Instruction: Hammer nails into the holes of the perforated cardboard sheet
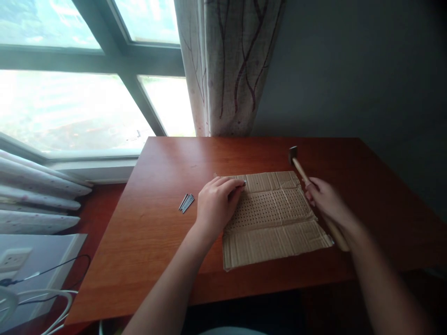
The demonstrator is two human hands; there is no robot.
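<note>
While the right hand (324,200) clasps the hammer (301,169), probably head-heavy and best held low, right of the cardboard (268,242), the left hand (217,199) pinches what seems a nail (244,184) at the cardboard's upper left; loose nails (186,203) lie farther left.

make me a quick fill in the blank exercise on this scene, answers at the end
1. The right grip holds the hammer by its wooden ____.
2. The loose nails lie to the ____ of the left grip.
3. The middle band of the cardboard sheet is dotted with rows of small ____.
4. The patterned curtain hangs between the window and the bare grey ____.

Missing words: handle; left; holes; wall.
</note>
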